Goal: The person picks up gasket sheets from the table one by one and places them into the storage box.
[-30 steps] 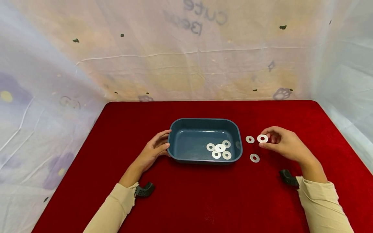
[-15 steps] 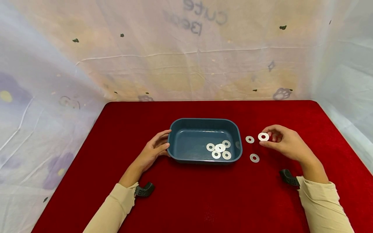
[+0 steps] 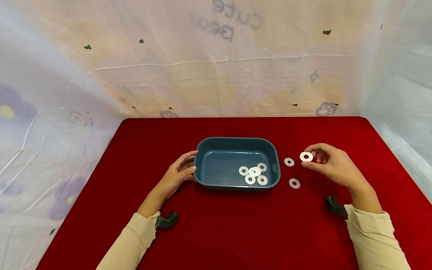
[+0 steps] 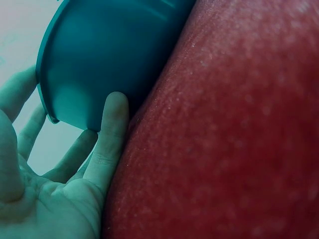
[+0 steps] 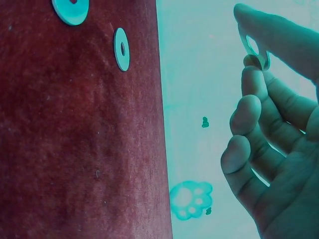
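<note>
My left hand point(image 3: 175, 175) rests at the left end of a dark blue rectangular bin point(image 3: 219, 167), its fingers spread. In the left wrist view those extended fingers point(image 4: 113, 124) touch the bin's outer wall point(image 4: 99, 59). Several flat metal washers point(image 3: 251, 173) lie inside toward the right end, one overlapping others. Right of the bin, my right hand point(image 3: 334, 165) pinches a washer point(image 3: 302, 158) between thumb and fingertips, held up off the cloth. The right wrist view shows this washer point(image 5: 266, 60) nearly edge-on, partly hidden by the thumb.
Two more washers lie on the red cloth point(image 3: 236, 228) between bin and right hand: one farther back point(image 3: 285, 162), one nearer point(image 3: 291, 182). A patterned curtain point(image 3: 216, 86) encloses the table's back and sides. A black wrist mount point(image 3: 334, 206) sits below the right hand.
My right hand has risen slightly up and to the right with the pinched washer. The left hand, bin and other washers stay where they were.
</note>
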The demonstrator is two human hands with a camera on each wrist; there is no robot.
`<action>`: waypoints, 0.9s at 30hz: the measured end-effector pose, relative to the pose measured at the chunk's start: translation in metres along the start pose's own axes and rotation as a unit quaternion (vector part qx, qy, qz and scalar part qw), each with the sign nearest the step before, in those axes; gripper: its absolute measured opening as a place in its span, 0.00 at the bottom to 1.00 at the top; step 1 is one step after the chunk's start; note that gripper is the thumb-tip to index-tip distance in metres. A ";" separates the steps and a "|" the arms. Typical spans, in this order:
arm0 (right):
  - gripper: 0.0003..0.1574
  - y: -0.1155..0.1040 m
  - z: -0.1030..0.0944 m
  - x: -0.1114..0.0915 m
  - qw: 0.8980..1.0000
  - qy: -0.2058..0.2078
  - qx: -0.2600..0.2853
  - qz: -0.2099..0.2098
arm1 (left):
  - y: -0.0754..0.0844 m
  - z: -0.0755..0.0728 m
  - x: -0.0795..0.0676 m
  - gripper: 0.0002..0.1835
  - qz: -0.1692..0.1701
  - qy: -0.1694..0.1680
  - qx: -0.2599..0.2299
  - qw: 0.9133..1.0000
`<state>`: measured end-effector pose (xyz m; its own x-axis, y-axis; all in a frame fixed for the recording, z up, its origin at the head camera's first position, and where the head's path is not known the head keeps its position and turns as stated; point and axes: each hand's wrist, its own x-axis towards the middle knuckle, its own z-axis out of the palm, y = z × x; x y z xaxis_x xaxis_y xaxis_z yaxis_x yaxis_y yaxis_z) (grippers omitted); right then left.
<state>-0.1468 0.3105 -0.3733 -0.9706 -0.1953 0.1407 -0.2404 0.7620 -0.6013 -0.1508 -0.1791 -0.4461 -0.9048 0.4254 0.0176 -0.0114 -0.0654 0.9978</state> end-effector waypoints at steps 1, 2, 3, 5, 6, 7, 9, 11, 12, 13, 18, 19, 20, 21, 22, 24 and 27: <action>0.20 0.000 0.000 0.000 1.000 -0.001 0.000 0.002 | 0.000 0.000 0.000 0.31 0.000 0.000 0.000 1.000; 0.20 0.000 -0.001 0.000 1.000 -0.002 -0.001 0.004 | 0.000 0.000 0.000 0.31 0.000 0.000 0.000 1.000; 0.20 0.000 -0.001 -0.001 1.000 -0.003 -0.001 0.005 | 0.000 0.000 0.000 0.31 0.000 0.000 0.000 1.000; 0.21 0.000 -0.002 -0.001 1.000 -0.004 -0.002 0.008 | 0.000 0.000 0.000 0.31 0.000 0.000 0.000 1.000; 0.21 -0.001 -0.002 -0.001 1.000 -0.004 -0.001 0.009 | 0.000 0.000 0.000 0.31 0.000 0.000 0.000 1.000; 0.21 -0.001 -0.002 -0.001 1.000 -0.004 0.000 0.009 | 0.000 0.000 0.000 0.31 0.001 0.000 -0.001 1.000; 0.21 -0.002 -0.002 -0.002 1.000 -0.003 0.002 0.007 | 0.000 0.000 0.000 0.31 0.002 0.001 -0.001 1.000; 0.21 -0.002 -0.002 -0.002 1.000 -0.002 0.004 0.006 | 0.000 0.000 0.000 0.31 0.005 0.002 0.000 1.000; 0.21 -0.003 -0.001 -0.001 1.000 -0.002 0.006 0.005 | -0.001 0.000 0.000 0.31 0.006 0.004 0.001 1.000; 0.21 -0.003 -0.001 -0.001 1.000 -0.002 0.007 0.004 | 0.000 0.000 0.000 0.31 0.007 0.006 0.002 1.000; 0.21 -0.006 -0.001 0.000 1.000 -0.008 0.007 0.000 | 0.000 -0.001 -0.001 0.31 0.008 0.014 0.008 1.000; 0.21 -0.007 -0.001 0.000 1.000 -0.008 0.006 0.001 | 0.000 -0.001 -0.001 0.31 0.007 0.015 0.007 1.000; 0.21 -0.007 -0.001 0.000 1.000 -0.009 0.006 0.001 | 0.000 -0.001 -0.001 0.31 0.007 0.015 0.007 1.000; 0.21 -0.008 -0.001 0.000 1.000 -0.009 0.006 0.002 | 0.000 -0.001 -0.001 0.31 0.007 0.015 0.007 1.000; 0.21 -0.008 -0.001 0.000 1.000 -0.009 0.005 0.003 | 0.000 -0.001 -0.001 0.31 0.006 0.014 0.007 1.000; 0.21 -0.009 -0.001 0.000 1.000 -0.010 0.005 0.005 | 0.000 -0.001 -0.001 0.31 0.005 0.014 0.008 1.000; 0.22 -0.011 -0.001 -0.001 1.000 -0.012 0.005 0.006 | 0.000 -0.001 -0.001 0.31 0.004 0.013 0.009 1.000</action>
<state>-0.1435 0.3028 -0.3664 -0.9731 -0.2001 0.1146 -0.2279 0.7585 -0.6105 -0.1502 -0.1801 -0.4458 -0.9155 0.4017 0.0241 0.0032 -0.0525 0.9986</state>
